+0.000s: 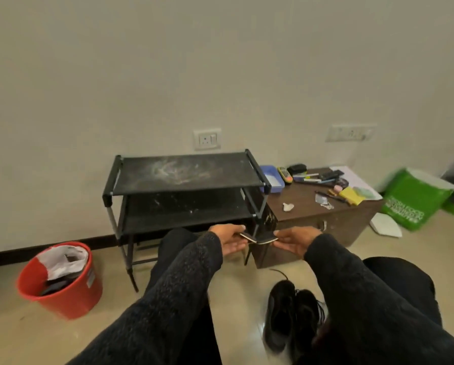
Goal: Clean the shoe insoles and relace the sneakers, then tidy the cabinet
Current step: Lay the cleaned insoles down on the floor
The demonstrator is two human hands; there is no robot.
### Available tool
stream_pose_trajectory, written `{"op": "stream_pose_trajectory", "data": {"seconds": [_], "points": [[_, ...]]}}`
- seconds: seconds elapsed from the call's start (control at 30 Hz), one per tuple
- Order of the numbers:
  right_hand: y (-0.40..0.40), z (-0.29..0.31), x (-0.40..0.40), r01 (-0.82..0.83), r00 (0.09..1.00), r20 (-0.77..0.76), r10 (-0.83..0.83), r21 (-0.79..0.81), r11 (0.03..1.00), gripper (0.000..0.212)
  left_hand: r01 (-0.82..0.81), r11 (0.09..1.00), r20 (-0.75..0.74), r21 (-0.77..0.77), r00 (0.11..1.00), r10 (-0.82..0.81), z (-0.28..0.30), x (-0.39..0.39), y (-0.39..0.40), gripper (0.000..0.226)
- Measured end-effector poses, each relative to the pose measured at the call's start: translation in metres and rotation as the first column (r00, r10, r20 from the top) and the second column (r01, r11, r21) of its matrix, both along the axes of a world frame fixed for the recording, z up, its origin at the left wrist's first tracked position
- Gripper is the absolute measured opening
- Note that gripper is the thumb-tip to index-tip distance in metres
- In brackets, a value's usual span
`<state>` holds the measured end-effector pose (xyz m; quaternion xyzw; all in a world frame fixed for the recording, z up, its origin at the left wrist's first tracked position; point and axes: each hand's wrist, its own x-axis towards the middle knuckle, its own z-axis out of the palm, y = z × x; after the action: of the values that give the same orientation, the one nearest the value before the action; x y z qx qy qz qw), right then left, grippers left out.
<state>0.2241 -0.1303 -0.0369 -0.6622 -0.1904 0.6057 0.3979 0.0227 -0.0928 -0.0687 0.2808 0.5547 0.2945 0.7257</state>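
Insole-cleaning step: at frame centre, left hand and right hand each grasp one end of an insole; wiping it likely follows.

The green bag at the right edge of the frame carries several lines of white print on its side, too blurred and tilted to read. The red bucket at lower left bears a small pale label, perhaps printed, but illegible. No other text can be read.
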Motion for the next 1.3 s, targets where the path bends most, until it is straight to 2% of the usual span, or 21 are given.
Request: {"op": "stream_pose_trajectory", "data": {"seconds": [0.07,0.17,0.4,0.57,0.7,0.77,0.87,0.93,1.1,1.3], "points": [[-0.002,0.022,-0.006,-0.005,1.0,-0.009,0.006,0.032,0.999,0.025,-0.031,0.999,0.042,0.04,0.999,0.029,0.019,-0.01,-0.006,0.004],[-0.01,0.047,-0.023,0.005,0.999,-0.042,-0.002,0.085,0.996,0.018,-0.092,0.992,0.064,0.081,0.994,0.087,0.039,-0.024,-0.016,0.005],[-0.006,0.053,-0.044,-0.013,0.997,-0.07,0.018,0.071,0.997,0.018,-0.19,0.975,0.083,0.112,0.98,0.182,0.044,-0.05,-0.017,0.009],[0.019,0.038,-0.045,0.002,1.0,-0.029,-0.001,0.04,0.999,0.026,-0.251,0.965,0.086,0.077,0.966,0.245,0.025,-0.06,0.007,0.019],[0.046,0.022,-0.041,0.048,0.999,-0.013,-0.048,-0.014,0.999,0.027,-0.28,0.957,0.017,0.069,0.96,0.28,0.002,-0.062,0.04,0.017],[0.058,0.012,-0.04,0.09,0.994,-0.058,-0.089,0.008,0.996,0.027,-0.302,0.951,-0.005,0.062,0.953,0.303,-0.011,-0.061,0.057,0.018],[0.074,-0.005,-0.036,0.166,0.971,-0.186,-0.153,0.056,0.985,0.027,-0.318,0.947,-0.001,0.046,0.948,0.318,-0.027,-0.057,0.081,0.032],[0.086,-0.015,-0.032,0.214,0.957,-0.21,-0.202,0.034,0.976,0.03,-0.309,0.949,-0.001,0.058,0.951,0.31,-0.032,-0.049,0.096,0.032],[0.123,-0.05,-0.027,0.24,0.968,-0.082,-0.239,0.0,0.971,0.024,-0.285,0.956,-0.014,0.07,0.958,0.287,-0.049,-0.032,0.13,0.023],[0.159,-0.093,-0.019,0.287,0.958,-0.009,-0.287,-0.032,0.957,0.024,-0.28,0.959,-0.023,0.041,0.959,0.282,-0.094,-0.019,0.163,0.039]]}}
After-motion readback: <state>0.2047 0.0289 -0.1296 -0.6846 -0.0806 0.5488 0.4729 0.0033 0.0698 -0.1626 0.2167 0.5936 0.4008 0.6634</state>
